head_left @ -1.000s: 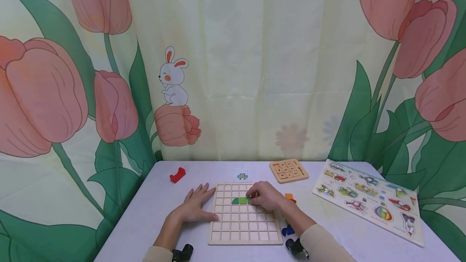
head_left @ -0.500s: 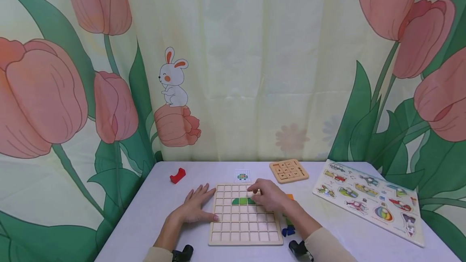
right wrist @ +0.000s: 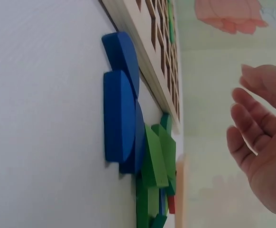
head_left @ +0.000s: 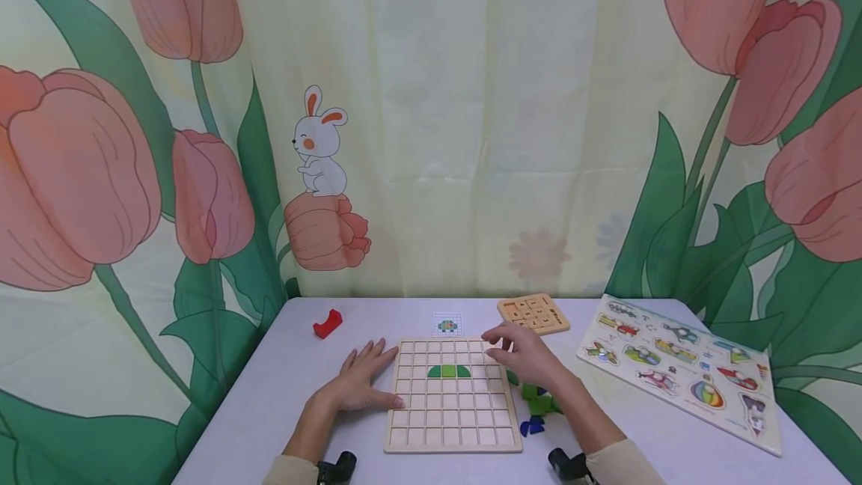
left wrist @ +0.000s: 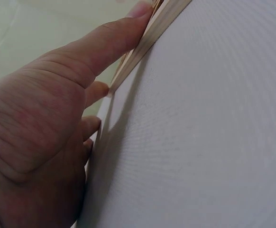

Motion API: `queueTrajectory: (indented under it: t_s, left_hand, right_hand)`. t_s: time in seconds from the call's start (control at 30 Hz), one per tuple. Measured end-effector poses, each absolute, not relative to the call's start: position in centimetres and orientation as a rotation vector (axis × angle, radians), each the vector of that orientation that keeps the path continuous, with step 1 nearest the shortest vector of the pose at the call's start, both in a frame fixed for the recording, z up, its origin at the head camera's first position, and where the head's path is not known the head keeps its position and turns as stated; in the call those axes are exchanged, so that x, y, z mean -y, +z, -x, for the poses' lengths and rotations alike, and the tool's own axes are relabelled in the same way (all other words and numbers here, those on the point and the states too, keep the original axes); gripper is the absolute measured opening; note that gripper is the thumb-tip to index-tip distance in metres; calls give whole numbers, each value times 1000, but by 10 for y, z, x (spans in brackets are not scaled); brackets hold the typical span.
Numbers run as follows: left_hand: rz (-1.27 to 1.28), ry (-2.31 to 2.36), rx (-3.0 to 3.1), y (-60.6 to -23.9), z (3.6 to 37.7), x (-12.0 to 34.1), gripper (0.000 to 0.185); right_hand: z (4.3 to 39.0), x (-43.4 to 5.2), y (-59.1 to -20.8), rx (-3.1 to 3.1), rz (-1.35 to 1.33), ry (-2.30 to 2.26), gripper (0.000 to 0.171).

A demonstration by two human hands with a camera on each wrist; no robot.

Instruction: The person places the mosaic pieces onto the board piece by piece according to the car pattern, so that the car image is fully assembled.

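A wooden grid board (head_left: pixel 450 437) lies in front of me. In its upper part sit a light green square (head_left: pixel 448 371) and a dark green quarter-round piece (head_left: pixel 434 372) on the left, with a matching quarter-round piece (head_left: pixel 462 372) on the right. My left hand (head_left: pixel 359 385) rests spread beside the board, its thumb on the left edge; in the left wrist view the thumb (left wrist: pixel 105 45) touches the wooden rim. Over the board's upper right corner hovers my right hand (head_left: pixel 521 352), fingers loosely bent and holding nothing, as the right wrist view shows.
Right of the board lie blue pieces (right wrist: pixel 119 116) and green pieces (head_left: pixel 537 399), partly behind the right forearm. Behind the board are a pattern card (head_left: pixel 447 325) and a wooden number puzzle (head_left: pixel 532 313). A red piece (head_left: pixel 328 324) lies back left, a picture puzzle board (head_left: pixel 680 373) right.
My right hand has let go of the right quarter-round piece and moved right, off the green row. The left hand has stayed in place.
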State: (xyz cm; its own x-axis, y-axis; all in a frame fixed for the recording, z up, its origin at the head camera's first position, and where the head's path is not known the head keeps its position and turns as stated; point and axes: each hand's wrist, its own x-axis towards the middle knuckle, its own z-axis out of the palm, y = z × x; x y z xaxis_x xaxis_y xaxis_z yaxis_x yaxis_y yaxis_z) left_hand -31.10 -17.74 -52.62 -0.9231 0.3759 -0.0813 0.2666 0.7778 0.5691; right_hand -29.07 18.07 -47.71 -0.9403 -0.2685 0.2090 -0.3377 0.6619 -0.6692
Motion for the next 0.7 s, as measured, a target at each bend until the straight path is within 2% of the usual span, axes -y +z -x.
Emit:
queueTrajectory:
  t_s: [0.4, 0.7]
  left_hand:
    - [-509, 839, -2781, -526, 311, 178, 111]
    - [-511, 826, -2778, -526, 312, 178, 111]
  right_hand:
    - [284, -206, -476, 2798, -408, 1169, 24]
    - [283, -251, -476, 3005, -530, 1307, 26]
